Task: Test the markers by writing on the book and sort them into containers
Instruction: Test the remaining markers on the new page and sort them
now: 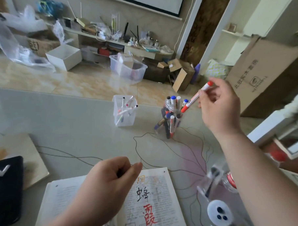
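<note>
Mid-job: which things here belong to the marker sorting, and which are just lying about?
In the job: red marker in the right hand; book; square tub of markers; round holder of markers.
Lying about: black case; wooden board; cardboard box; clear bin and white box on the floor.

Book (153, 198) up front; behind it, bin (128, 121) L of cup (167, 106).
</note>
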`<action>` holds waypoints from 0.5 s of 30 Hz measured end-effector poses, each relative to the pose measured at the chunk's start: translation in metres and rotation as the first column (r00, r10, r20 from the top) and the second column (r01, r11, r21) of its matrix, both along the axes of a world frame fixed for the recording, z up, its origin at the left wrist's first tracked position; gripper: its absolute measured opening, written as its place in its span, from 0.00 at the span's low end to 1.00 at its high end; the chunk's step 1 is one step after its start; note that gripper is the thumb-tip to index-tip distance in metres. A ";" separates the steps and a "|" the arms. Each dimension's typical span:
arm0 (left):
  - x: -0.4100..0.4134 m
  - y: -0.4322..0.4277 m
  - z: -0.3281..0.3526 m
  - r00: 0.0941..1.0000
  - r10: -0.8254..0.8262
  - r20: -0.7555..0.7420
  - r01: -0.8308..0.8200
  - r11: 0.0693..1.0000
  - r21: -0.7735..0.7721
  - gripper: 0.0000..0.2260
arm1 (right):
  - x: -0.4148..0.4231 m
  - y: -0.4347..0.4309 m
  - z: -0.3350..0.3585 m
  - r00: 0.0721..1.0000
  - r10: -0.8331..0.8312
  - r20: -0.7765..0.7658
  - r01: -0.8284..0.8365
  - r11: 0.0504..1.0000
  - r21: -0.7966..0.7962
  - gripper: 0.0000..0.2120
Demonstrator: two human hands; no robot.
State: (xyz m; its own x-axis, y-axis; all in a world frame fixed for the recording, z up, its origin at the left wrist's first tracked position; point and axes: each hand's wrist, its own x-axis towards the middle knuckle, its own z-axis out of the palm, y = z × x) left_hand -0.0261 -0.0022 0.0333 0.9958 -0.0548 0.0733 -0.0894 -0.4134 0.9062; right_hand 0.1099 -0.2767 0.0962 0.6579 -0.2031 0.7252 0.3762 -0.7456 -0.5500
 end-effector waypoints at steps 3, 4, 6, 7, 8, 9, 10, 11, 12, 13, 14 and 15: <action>0.004 -0.001 -0.003 1.000 -0.006 -0.023 0.006 1.000 -0.006 0.19 | 0.027 -0.007 0.000 0.998 -0.053 0.017 0.054 0.997 -0.047 0.13; 0.005 -0.001 -0.005 0.999 -0.011 -0.036 0.011 1.000 -0.015 0.19 | 0.034 -0.008 -0.002 0.998 -0.060 0.015 0.061 0.996 -0.062 0.13; 0.007 -0.001 -0.008 0.998 -0.016 -0.054 0.015 1.000 -0.021 0.19 | 0.047 -0.009 -0.011 0.997 -0.082 -0.017 0.080 0.992 -0.096 0.12; 0.008 -0.001 -0.010 0.998 -0.015 -0.061 0.014 1.000 -0.020 0.20 | 0.053 -0.009 -0.017 0.993 -0.102 -0.063 0.094 0.989 -0.118 0.11; 0.008 0.000 -0.012 0.998 -0.015 -0.066 0.014 1.000 -0.018 0.20 | 0.058 -0.009 -0.023 0.984 -0.126 -0.130 0.106 0.983 -0.150 0.10; 0.009 0.000 -0.013 0.998 -0.015 -0.067 0.014 1.000 -0.017 0.20 | 0.062 -0.010 -0.029 0.962 -0.160 -0.219 0.117 0.973 -0.198 0.09; 0.009 0.000 -0.015 0.998 -0.016 -0.066 0.015 1.000 -0.014 0.20 | 0.064 -0.010 -0.035 0.930 -0.195 -0.312 0.117 0.960 -0.253 0.09; 0.009 0.000 -0.016 0.998 -0.018 -0.064 0.018 1.000 -0.010 0.20 | 0.066 -0.011 -0.040 0.893 -0.228 -0.388 0.112 0.948 -0.298 0.10; 0.009 0.001 -0.017 0.998 -0.020 -0.061 0.020 1.000 -0.007 0.20 | 0.066 -0.011 -0.044 0.861 -0.253 -0.442 0.115 0.942 -0.315 0.11; 0.009 0.001 -0.017 0.998 -0.022 -0.057 0.022 1.000 -0.003 0.20 | 0.066 -0.011 -0.047 0.841 -0.269 -0.470 0.131 0.943 -0.306 0.13; 0.010 0.001 -0.018 0.998 -0.024 -0.054 0.024 1.000 0.003 0.20 | 0.065 -0.011 -0.049 0.832 -0.271 -0.485 0.148 0.949 -0.277 0.16; 0.009 0.002 -0.019 0.998 -0.025 -0.054 0.026 1.000 0.011 0.19 | 0.064 -0.012 -0.051 0.829 -0.250 -0.500 0.147 0.961 -0.235 0.22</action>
State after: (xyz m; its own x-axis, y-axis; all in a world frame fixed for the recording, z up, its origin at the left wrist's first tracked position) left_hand -0.0166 -0.0003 0.0144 0.9966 -0.0804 0.0186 -0.0510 -0.4226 0.9049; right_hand 0.1739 -0.2888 0.0454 0.9067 -0.2712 0.3230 -0.0945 -0.8770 -0.4712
